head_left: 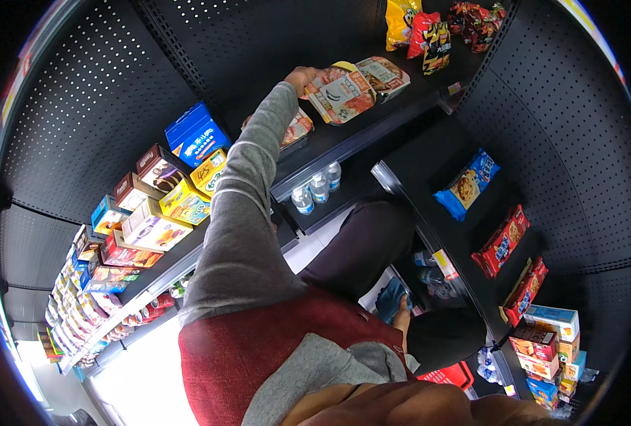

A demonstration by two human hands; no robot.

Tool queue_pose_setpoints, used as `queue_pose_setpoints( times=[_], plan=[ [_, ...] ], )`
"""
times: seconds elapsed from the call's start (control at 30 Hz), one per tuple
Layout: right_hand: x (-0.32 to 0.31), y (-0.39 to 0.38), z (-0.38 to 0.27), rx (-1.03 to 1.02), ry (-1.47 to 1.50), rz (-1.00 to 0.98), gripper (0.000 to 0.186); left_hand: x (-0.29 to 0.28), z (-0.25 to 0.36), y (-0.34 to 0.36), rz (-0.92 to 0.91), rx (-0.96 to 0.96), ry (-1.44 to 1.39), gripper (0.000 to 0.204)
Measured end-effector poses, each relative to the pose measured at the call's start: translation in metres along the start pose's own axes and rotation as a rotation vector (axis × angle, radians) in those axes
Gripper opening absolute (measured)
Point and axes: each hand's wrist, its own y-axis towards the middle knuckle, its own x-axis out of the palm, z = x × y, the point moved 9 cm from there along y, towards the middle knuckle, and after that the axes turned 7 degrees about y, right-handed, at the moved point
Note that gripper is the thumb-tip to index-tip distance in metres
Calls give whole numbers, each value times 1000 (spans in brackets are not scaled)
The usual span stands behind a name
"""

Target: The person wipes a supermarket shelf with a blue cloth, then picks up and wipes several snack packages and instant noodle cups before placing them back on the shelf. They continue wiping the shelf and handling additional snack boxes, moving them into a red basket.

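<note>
My left hand (pixel 302 80) reaches out to the dark shelf and grips the corner of a flat boxed meal (pixel 341 95) in a red and cream sleeve. A similar boxed meal (pixel 383 74) lies against its right side. Another flat pack (pixel 299 128) sits below my left wrist, partly hidden by the grey sleeve. Low down by my knees, my right hand (pixel 403 319) is closed around a crumpled blue cloth (pixel 390 298).
Snack boxes, including a blue carton (pixel 195 135), line the shelf at left. Bagged snacks (pixel 422 35) stand at the far right end. Water bottles (pixel 318 187) stand underneath. Biscuit packs (pixel 468 184) lie on the right shelf, and a red basket (pixel 450 375) is low by my leg.
</note>
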Motion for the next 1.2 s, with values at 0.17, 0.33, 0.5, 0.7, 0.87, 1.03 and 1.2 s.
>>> queue_pose_setpoints(
  times=[0.17, 0.33, 0.5, 0.7, 0.87, 1.03, 1.2],
  plan=[
    [-2, 1, -1, 33, -19, 24, 79, 12, -20, 20, -93, -104, 4, 39],
    [0, 1, -1, 46, -35, 57, 74, 3, -24, 25, -67, 45, -63, 41],
    [-13, 12, 5, -19, -160, 34, 75, -2, -41, 43, -44, -35, -59, 44],
    [-27, 31, 21, -7, -65, 81, 64, -28, -13, 44, 52, 186, 361, 35],
    [3, 8, 8, 42, 14, -26, 68, -60, -19, 30, 158, 115, 563, 51],
    [29, -19, -15, 28, -51, -81, 66, -37, -45, 16, 9, 159, 622, 67],
    [22, -18, -14, 6, 50, -32, 55, -25, -42, -1, 162, 196, 990, 79]
  ],
)
